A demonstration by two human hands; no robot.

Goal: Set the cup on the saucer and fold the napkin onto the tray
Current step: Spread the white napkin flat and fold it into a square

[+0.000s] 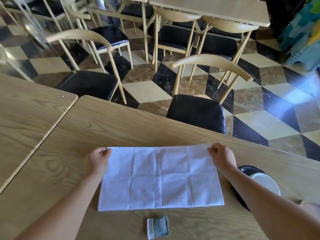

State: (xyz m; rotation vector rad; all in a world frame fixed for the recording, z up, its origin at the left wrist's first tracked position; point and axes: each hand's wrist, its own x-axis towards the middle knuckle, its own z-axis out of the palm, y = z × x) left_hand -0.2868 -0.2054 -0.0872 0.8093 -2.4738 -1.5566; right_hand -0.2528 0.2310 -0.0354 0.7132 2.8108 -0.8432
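A white cloth napkin (161, 177) lies spread flat on the wooden table (107, 129), creased into rectangles. My left hand (98, 160) pinches its far left corner. My right hand (222, 157) pinches its far right corner. To the right, mostly hidden behind my right forearm, a black round tray (249, 170) carries a white saucer (266, 185). No cup is visible.
A small folded grey-green packet (158, 226) lies on the table near me, just below the napkin. A second table (26, 108) adjoins on the left. Chairs with black seats (197, 113) stand past the table's far edge on a checkered floor.
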